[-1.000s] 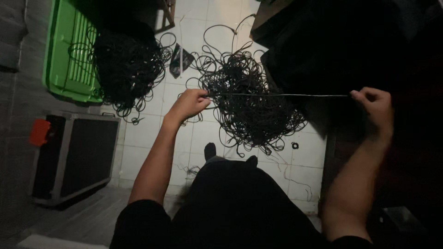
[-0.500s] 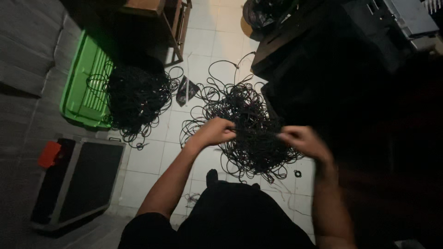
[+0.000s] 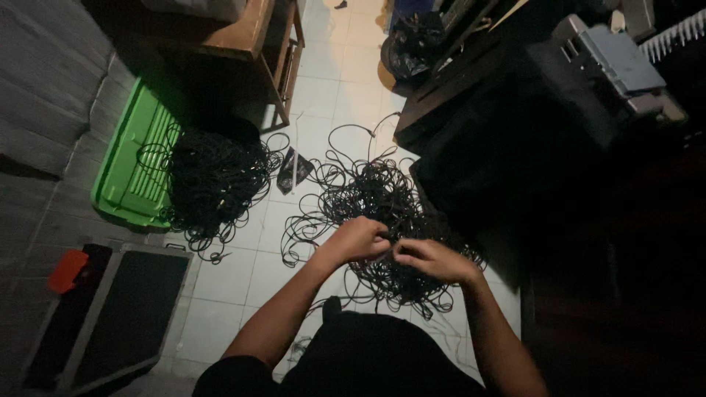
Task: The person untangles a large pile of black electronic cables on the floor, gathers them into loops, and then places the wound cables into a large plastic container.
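Two hands together over the near tangle of black cable on the pale tiled floor: left hand and right hand almost touching, fingers pinched on one strand. Seemingly mid-sorting, working a single length free. Calls next for a steady pull apart without tightening loops. Second cable heap lying against the green crate, well apart.

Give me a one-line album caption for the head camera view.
Both hands, left and right, meet over a tangled black cable pile on tiled floor.
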